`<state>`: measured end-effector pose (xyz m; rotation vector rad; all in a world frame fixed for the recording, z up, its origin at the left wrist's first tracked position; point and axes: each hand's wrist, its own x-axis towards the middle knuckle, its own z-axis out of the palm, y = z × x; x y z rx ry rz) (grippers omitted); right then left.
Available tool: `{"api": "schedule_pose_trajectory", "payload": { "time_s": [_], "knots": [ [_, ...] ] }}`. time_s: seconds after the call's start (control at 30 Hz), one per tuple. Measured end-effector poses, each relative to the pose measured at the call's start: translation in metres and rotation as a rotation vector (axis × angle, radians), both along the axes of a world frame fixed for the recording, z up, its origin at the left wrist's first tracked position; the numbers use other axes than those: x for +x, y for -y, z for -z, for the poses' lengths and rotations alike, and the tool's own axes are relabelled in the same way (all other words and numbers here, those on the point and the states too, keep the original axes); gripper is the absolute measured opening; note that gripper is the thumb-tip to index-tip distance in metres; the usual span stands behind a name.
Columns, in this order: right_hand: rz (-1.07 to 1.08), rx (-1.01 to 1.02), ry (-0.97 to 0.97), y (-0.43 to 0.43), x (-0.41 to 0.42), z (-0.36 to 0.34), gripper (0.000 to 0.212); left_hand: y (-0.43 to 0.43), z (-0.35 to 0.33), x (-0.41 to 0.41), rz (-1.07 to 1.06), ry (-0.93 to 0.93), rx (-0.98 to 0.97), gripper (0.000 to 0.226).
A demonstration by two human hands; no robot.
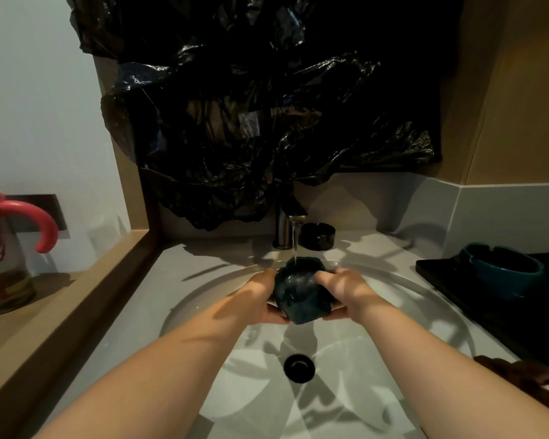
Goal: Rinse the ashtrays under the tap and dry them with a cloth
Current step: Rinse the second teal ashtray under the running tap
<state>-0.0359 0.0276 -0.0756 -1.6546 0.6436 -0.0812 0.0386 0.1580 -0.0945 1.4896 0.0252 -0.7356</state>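
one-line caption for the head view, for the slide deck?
Both hands, left and right, hold a dark teal ashtray under the running metal tap over the white basin.

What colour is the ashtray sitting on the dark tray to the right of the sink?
Teal ashtray, seen in the head view.

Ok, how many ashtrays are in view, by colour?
Teal: 2, one held under the tap by the left hand and right hand, one on the black tray
Black: 1, beside the tap
Total: 3
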Motion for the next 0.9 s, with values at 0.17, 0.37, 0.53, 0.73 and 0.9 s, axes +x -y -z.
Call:
{"api": "schedule_pose_trajectory", "payload": {
  "time_s": [0.17, 0.37, 0.53, 0.73, 0.9],
  "knots": [
    [-0.040, -0.255, 0.192, 0.004, 0.003, -0.002, 0.040, 0.002, 0.002, 0.001, 0.024, -0.009, 0.010, 0.043],
    [-0.058, -0.005, 0.299, 0.011, 0.005, 0.011, 0.050, -0.004, -0.001, 0.010, 0.015, 0.244, 0.038, 0.034],
    [-0.108, 0.033, 0.299, 0.018, 0.005, 0.015, 0.062, -0.007, 0.002, 0.009, 0.093, 0.371, 0.120, 0.052],
    [-0.189, 0.042, 0.227, 0.017, 0.008, 0.020, 0.064, -0.010, 0.005, 0.010, 0.032, 0.445, 0.168, 0.054],
    [-0.208, -0.053, 0.168, 0.013, 0.006, 0.020, 0.042, -0.010, 0.006, 0.012, 0.020, 0.462, 0.188, 0.056]
  ]
}}
